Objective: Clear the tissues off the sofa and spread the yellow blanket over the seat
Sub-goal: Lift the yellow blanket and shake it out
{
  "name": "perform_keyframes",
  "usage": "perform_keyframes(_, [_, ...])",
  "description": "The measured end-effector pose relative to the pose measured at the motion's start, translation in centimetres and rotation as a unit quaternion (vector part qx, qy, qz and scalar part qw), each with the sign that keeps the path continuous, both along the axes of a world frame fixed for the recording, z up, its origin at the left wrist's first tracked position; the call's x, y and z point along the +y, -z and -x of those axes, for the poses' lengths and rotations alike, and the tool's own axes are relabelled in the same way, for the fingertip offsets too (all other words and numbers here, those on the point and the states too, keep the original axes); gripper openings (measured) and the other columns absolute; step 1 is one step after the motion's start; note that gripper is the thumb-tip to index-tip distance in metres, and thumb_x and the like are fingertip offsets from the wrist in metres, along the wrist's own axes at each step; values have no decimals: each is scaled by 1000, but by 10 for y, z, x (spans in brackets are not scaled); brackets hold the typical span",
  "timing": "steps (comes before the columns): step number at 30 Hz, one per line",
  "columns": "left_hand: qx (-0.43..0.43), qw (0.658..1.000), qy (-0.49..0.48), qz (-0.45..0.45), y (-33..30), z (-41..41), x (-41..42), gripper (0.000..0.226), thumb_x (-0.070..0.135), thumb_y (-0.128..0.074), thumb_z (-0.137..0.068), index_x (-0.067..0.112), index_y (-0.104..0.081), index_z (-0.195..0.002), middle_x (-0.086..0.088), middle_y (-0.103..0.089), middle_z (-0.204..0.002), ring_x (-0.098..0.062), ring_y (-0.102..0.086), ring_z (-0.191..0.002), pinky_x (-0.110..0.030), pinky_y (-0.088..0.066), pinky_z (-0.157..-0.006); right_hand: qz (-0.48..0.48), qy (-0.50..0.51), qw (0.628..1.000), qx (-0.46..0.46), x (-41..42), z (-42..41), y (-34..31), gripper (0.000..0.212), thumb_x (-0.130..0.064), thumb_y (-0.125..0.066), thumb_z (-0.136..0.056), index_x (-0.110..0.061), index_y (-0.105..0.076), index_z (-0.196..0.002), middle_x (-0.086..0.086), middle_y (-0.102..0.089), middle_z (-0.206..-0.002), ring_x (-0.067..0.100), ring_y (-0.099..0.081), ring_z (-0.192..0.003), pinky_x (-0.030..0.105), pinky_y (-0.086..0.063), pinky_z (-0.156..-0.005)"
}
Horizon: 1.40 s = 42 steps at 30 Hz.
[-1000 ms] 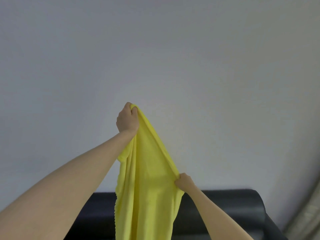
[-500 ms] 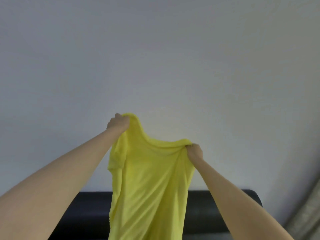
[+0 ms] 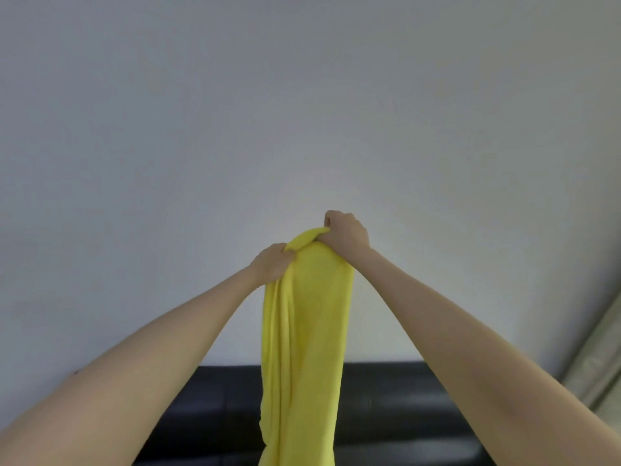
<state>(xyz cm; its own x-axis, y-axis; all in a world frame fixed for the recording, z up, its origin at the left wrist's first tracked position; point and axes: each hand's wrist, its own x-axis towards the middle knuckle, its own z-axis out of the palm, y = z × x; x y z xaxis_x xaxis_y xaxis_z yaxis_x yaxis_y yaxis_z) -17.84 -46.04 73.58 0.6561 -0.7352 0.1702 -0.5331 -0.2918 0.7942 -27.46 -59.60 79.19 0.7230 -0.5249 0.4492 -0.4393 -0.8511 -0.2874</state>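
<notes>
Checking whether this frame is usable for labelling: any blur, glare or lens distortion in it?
Head view: lighting soft and even, no hard shadows; faint gloss on the black sofa. Both hands, left and right, and the yellow blanket are slightly soft. Wide-angle stretch enlarges the forearms at the bottom corners.

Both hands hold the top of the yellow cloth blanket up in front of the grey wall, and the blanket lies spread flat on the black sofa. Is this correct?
Not quite. In the head view the left hand and right hand do grip the top of the yellow cloth blanket, but it hangs down bunched in front of the black sofa, not spread flat.
</notes>
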Motion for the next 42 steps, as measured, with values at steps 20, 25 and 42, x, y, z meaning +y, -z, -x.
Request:
perform_keyframes(20, [-88,975,-136,155,31,63,33,23,17,-40,-93,10,-52,-74,-1,-52,-68,-19,-50,-66,-34,-36,-58,-362,-35,883,297,-6,87,211,71,-50,-65,-86,-11,-45,-141,4,-53,-137,24,-52,-123,39,-40,-108])
perform_keyframes(25, [-50,975,-177,127,55,61,62,26,19,-34,-95,11,-55,-82,0,-58,-76,-21,-55,-74,-33,-40,-63,-505,73,854,103,3,125,247,64,-50,-52,-94,0,-49,-135,13,-62,-125,26,-59,-110,35,-42,-97])
perform_keyframes(42, [-85,929,-351,81,88,243,184,32,29,-33,-98,6,-56,-94,-15,-63,-92,-37,-60,-87,-48,-51,-79,-38,177,983,3,48,318,127,51,-58,-38,-96,-9,-49,-84,11,-58,-86,34,-59,-81,33,-43,-63])
